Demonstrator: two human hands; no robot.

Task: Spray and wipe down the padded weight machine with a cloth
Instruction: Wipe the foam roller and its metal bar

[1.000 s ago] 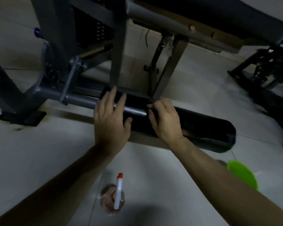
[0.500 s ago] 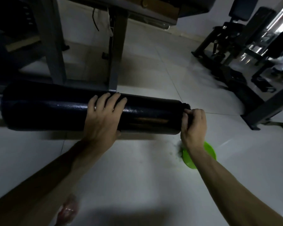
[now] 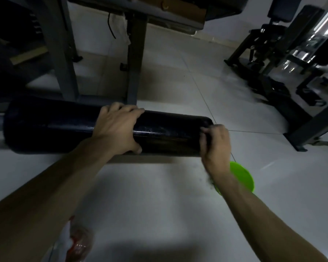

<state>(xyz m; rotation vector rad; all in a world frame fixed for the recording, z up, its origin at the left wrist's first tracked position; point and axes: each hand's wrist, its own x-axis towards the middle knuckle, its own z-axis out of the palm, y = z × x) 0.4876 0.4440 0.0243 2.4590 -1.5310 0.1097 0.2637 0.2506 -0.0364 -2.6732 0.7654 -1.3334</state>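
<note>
Wipe reaches end of roller pad (image 3: 169,137)
Left hand (image 3: 117,127) grips it; right hand (image 3: 215,142), curled, grasp unclear, has slid there from beside the left.

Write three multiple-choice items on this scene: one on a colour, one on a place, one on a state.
1. The roller pad is: A red, B black, C white.
2. The green bowl sits: A on the pad, B in a hand, C on the floor.
3. The left hand: A grips the pad, B holds a bottle, C hangs free.
Answers: B, its glossy cover is black; C, pale tiles show around it; A, its fingers curl over the pad's top.
</note>
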